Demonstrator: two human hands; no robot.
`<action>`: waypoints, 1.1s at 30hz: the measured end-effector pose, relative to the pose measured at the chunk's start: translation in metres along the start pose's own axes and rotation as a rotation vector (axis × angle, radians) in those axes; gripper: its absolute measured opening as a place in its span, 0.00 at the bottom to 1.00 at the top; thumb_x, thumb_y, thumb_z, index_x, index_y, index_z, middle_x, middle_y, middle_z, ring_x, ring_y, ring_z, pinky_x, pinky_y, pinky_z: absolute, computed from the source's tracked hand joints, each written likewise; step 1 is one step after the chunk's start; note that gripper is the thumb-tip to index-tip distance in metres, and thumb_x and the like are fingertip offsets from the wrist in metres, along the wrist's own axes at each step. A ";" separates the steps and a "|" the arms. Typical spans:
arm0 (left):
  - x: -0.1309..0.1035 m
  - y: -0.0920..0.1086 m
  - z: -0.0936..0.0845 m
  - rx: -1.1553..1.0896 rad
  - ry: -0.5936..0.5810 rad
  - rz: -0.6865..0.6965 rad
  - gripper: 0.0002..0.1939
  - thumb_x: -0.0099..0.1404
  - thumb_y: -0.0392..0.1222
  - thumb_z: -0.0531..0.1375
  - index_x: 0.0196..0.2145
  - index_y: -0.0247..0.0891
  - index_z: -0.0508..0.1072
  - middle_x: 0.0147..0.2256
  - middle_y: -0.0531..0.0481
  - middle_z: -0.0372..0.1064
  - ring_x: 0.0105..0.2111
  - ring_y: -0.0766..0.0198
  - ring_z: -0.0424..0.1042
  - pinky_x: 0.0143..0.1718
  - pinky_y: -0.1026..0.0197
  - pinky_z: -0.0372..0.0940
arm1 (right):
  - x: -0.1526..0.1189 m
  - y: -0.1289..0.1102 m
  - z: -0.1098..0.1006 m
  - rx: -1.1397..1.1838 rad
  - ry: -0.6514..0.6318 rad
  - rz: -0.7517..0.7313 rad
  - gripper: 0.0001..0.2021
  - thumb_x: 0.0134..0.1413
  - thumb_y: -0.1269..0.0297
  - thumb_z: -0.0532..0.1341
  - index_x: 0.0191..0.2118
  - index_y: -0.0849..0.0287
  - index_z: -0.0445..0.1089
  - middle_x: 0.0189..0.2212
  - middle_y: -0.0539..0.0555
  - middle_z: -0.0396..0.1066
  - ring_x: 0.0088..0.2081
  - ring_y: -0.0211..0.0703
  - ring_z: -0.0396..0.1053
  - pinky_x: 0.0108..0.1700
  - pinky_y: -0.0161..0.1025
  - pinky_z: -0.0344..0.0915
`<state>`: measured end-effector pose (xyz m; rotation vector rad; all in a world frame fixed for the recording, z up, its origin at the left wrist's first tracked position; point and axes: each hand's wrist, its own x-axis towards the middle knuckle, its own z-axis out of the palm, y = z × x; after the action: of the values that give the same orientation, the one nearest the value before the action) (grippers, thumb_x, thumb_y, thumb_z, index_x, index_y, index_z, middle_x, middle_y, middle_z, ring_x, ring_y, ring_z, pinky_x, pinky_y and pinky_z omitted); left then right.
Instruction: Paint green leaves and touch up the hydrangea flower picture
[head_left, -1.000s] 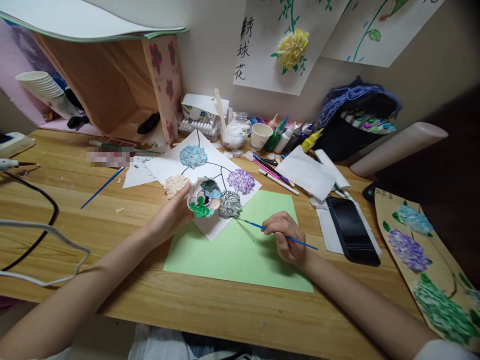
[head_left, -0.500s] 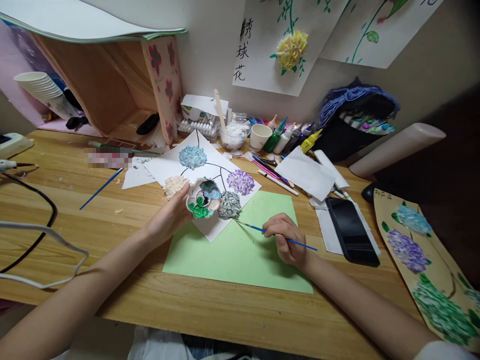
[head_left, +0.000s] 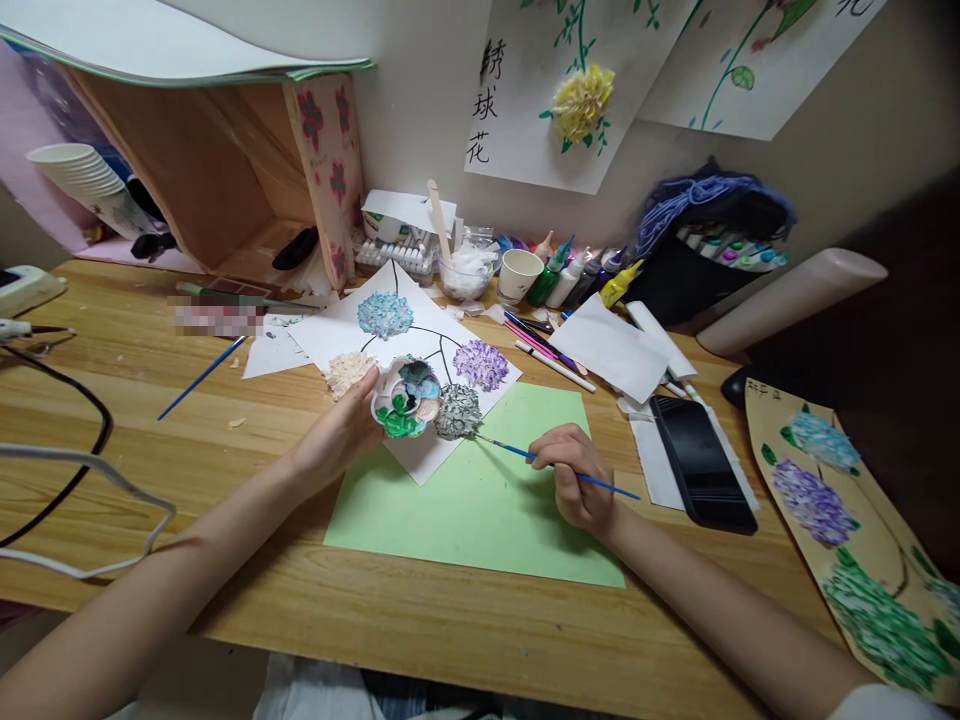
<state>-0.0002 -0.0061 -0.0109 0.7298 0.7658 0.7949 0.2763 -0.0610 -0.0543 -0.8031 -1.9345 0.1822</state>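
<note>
My left hand (head_left: 346,425) grips a white paint palette (head_left: 380,388) by its left edge; its wells hold green, dark, blue and peach paint. The palette is above a white sheet (head_left: 420,465) that bears textured flowers in blue, purple, peach and grey. My right hand (head_left: 576,475) is closed round a thin blue paintbrush (head_left: 516,451). The brush tip is at the lower right edge of the grey flower (head_left: 457,411); I cannot tell whether it touches. Under the white sheet lies a light green sheet (head_left: 480,530).
Behind the work stand a paper cup (head_left: 520,276), several paint bottles (head_left: 556,278) and a bowl of white scraps (head_left: 469,275). A phone (head_left: 705,470) lies to the right, beside a finished flower picture (head_left: 817,500). Another blue brush (head_left: 201,378) and cables (head_left: 105,430) are at the left.
The brush tip has shifted slightly up and right along the grey flower's edge, with my right hand moving a little right. My left hand and the palette have barely moved.
</note>
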 end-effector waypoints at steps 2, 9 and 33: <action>0.000 0.000 0.000 0.003 -0.001 -0.005 0.29 0.66 0.59 0.50 0.60 0.44 0.64 0.57 0.47 0.68 0.61 0.51 0.60 0.62 0.53 0.51 | 0.002 -0.001 0.000 0.004 -0.038 -0.010 0.11 0.64 0.68 0.46 0.36 0.54 0.65 0.26 0.52 0.70 0.29 0.43 0.67 0.31 0.41 0.64; -0.002 0.002 0.004 0.004 0.021 -0.003 0.30 0.66 0.59 0.51 0.60 0.43 0.64 0.56 0.46 0.69 0.60 0.50 0.61 0.62 0.52 0.51 | 0.000 0.000 0.000 0.005 0.020 0.007 0.11 0.64 0.67 0.47 0.37 0.55 0.66 0.27 0.53 0.71 0.31 0.43 0.68 0.32 0.41 0.64; 0.005 -0.018 0.008 -0.021 -0.136 -0.041 0.25 0.68 0.56 0.51 0.55 0.40 0.70 0.54 0.44 0.71 0.57 0.51 0.66 0.59 0.52 0.56 | 0.006 0.000 0.002 -0.019 -0.148 -0.102 0.16 0.66 0.63 0.46 0.52 0.55 0.65 0.45 0.58 0.76 0.44 0.46 0.73 0.42 0.44 0.69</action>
<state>0.0152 -0.0130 -0.0226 0.7393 0.6473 0.7079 0.2731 -0.0569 -0.0505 -0.7182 -2.1141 0.1660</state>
